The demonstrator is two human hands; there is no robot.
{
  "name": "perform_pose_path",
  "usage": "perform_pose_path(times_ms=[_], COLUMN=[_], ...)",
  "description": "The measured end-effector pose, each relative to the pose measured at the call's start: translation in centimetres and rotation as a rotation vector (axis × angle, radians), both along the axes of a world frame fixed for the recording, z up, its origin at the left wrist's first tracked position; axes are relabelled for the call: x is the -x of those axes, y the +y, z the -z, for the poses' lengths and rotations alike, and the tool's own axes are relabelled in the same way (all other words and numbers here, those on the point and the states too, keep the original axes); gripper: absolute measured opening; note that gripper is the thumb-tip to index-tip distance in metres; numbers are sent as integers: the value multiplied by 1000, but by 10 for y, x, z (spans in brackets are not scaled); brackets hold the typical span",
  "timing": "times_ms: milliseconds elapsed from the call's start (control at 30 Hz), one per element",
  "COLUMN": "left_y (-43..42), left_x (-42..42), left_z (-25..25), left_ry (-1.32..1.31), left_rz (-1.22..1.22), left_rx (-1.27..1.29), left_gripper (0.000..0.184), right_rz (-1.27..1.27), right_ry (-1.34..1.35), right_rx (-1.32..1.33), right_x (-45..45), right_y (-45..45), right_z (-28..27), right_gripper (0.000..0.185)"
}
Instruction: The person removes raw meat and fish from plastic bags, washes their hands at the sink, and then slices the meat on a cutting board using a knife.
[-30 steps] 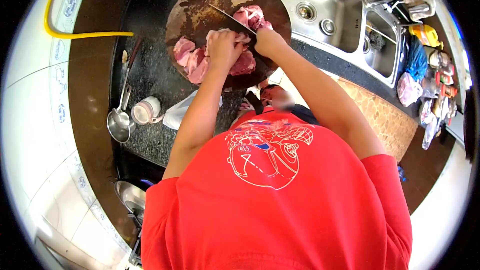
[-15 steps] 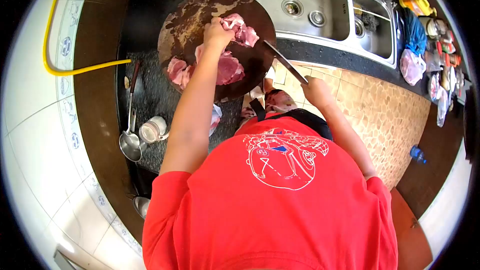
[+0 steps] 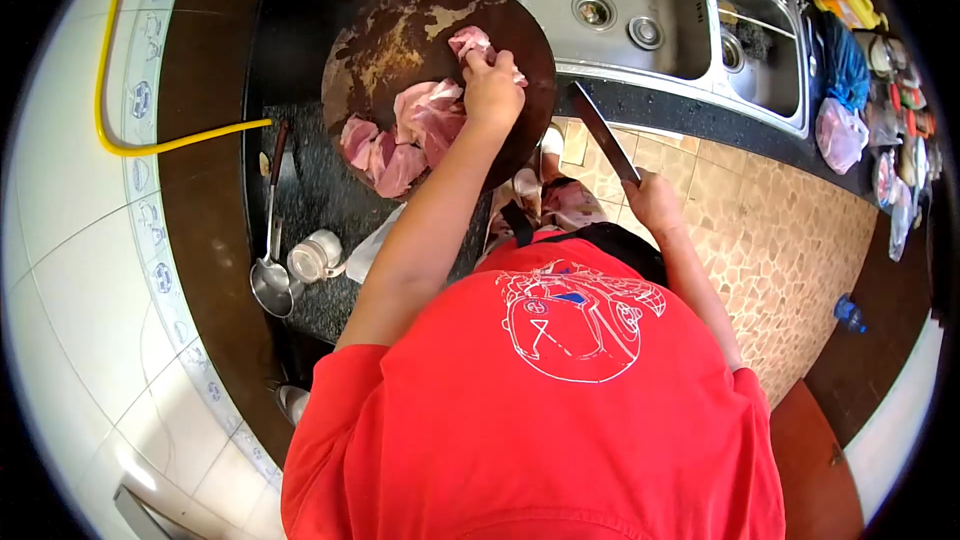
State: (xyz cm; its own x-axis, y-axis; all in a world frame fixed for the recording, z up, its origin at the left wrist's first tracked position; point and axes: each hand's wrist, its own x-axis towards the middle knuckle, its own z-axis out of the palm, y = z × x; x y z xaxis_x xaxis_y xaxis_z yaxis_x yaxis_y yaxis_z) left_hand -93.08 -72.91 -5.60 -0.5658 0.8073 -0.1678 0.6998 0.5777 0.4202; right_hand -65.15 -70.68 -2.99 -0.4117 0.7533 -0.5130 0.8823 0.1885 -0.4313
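My left hand (image 3: 492, 94) has its fingers bent round a piece of raw meat (image 3: 470, 41) near the right side of a round, dark, stained board (image 3: 375, 50). More raw meat (image 3: 385, 157) lies on the board's lower left, beside my left forearm. My right hand (image 3: 655, 202) is closed on the handle of a knife (image 3: 604, 130). The knife's long blade points up and left, off the board's right edge and apart from the meat, over the counter edge and floor.
A steel double sink (image 3: 640, 10) is at the upper right, with bottles and bags (image 3: 842, 133) beyond. Left of the board are a yellow hose (image 3: 190, 138), a ladle (image 3: 271, 285) and a glass jar (image 3: 313, 258). A blue bottle (image 3: 849, 313) lies on the floor.
My right hand has drawn the knife away from the meat, down and right off the board. My left hand has shifted from the middle meat to the piece on the right.
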Motion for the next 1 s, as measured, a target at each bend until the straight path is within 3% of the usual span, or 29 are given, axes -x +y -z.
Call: perform_pose_path(times_ms=[100, 200, 267, 333, 367, 400, 467, 533, 567, 667, 800, 900, 933, 1000], left_y=[7, 8, 1, -12, -14, -19, -31, -44, -46, -54, -56, -49, -48, -42], left_x=[-5, 0, 12, 26, 35, 50, 70, 99, 109, 139, 158, 163, 167, 179], left_z=[9, 8, 17, 18, 20, 35, -17, -29, -32, -25, -19, -22, -20, -14], left_ry=[212, 208, 204, -44, 17, -379, -1380, -1857, -1800, -1677, -1645, -1136, -1138, -837], left_rz=[90, 182, 193, 167, 117, -103, -465, -415, -585, -578, -605, -695, -698, -543], left_rx=[-126, -66, -159, -445, -664, -632, -641, -850, -819, -687, -659, -569, -568, -574], left_gripper=[32, 29, 27, 21, 28, 18, 14, 13, 10, 31, 26, 23, 23, 20], right_rz=[24, 31, 36, 48, 49, 56, 77, 84, 81, 80, 74, 94, 106, 99], right_ry=[49, -1, 38, 74, 70, 67, 74, 83, 81, 94, 122, 156, 185, 194], right_rx=[38, 40, 37, 43, 34, 23, 25, 29, 31, 44, 48, 69, 85, 74], right_x=[2, 4, 2, -1, -2, -3, -6, -7, -6, 3, 9, 14, 15, 16], right_y=[-3, -5, -6, -7, -6, -5, -3, -2, -1, 1, 3, 7, 8, 11], right_z=[1, -2, -1, 4, 6, 9, 14, 17, 17, 11, 7, 6, 6, 5], right_gripper=[21, 21, 21, 21, 20, 20, 20, 20, 21, 22, 23, 23, 23, 23])
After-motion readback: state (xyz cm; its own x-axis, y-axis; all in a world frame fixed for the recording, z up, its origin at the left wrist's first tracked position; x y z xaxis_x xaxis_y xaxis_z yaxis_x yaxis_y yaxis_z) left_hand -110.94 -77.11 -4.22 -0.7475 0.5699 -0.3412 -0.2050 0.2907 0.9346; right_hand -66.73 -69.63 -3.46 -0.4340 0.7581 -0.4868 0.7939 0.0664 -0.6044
